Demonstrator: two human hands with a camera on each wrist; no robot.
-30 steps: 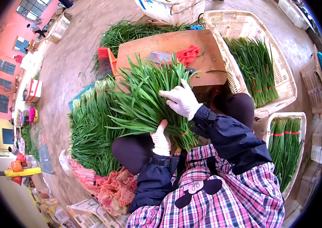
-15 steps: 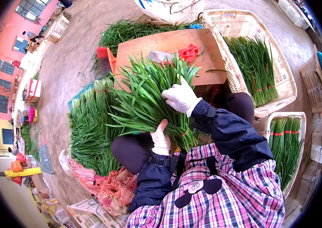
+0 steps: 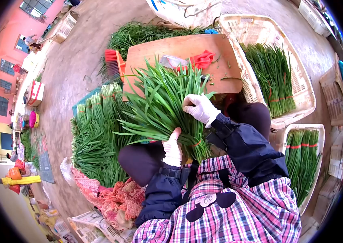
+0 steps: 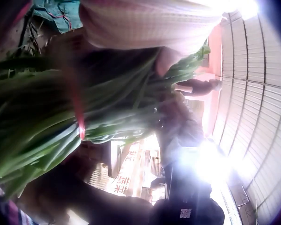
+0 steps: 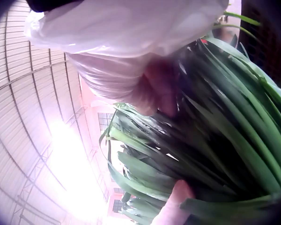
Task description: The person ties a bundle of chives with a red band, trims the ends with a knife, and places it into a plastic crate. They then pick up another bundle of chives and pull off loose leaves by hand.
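My gloved left hand (image 3: 172, 150) grips a bunch of garlic chives (image 3: 161, 101) above my lap, its thumb lying over the leaves. A red band (image 4: 79, 112) circles the bunch near its lower end. On the right side of the bunch, my gloved right hand (image 3: 202, 109) has its fingers curled and pinches at the outer leaves. In the right wrist view its fingertips (image 5: 166, 101) are right among the leaves, and the left thumb (image 5: 175, 204) shows below. The glove partly hides what the right fingers hold.
Ahead stands a wooden board (image 3: 171, 44) with a red cloth (image 3: 202, 60) and a clear plastic piece (image 3: 173, 62). A red brush (image 3: 112, 60) leans at its left. Chive bundles (image 3: 98, 129) lie at left. Right are a large crate (image 3: 301, 77) and a smaller crate (image 3: 322, 135), both holding banded bundles.
The right hand's outstretched index finger has curled in, and that hand has drawn back toward the right side of the bunch. The left hand keeps its grip.
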